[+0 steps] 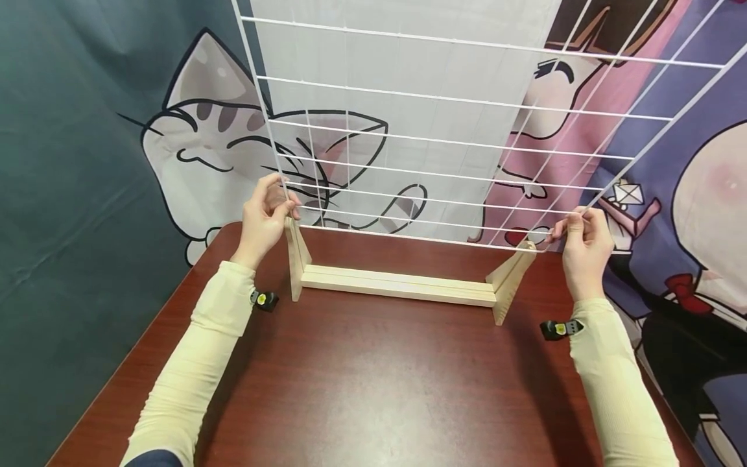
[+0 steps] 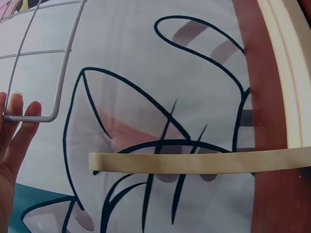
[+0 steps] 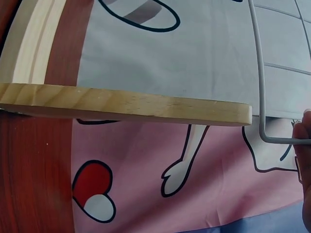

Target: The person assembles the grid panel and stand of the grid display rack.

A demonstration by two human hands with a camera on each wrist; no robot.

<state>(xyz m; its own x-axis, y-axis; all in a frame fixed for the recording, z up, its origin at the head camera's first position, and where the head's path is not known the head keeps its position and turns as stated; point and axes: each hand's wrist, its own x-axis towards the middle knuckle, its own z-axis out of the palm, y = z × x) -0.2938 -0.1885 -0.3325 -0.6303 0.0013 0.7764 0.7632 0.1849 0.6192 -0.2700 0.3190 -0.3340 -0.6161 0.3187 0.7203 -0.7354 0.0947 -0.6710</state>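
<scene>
A white wire grid panel (image 1: 455, 40) is held up over the table by both hands, its lower edge nearest the stand. My left hand (image 1: 265, 211) grips its left side wire near the bottom corner; in the left wrist view, fingers (image 2: 30, 124) wrap the rounded corner. On the other side, my right hand (image 1: 586, 243) pinches the right bottom corner, also at the edge of the right wrist view. Below stands a pale wooden stand with a grooved crossbar (image 1: 397, 285), a left upright (image 1: 294, 263) and a right upright (image 1: 512, 282). The panel's bottom wire is near the uprights' tops.
The stand rests on a reddish-brown table (image 1: 373, 383), toward its far edge. Behind hangs a fabric backdrop (image 1: 408, 71) printed with cartoon cats and other figures. A small black strap device (image 1: 265, 300) sits on the left wrist, another (image 1: 560, 329) on the right.
</scene>
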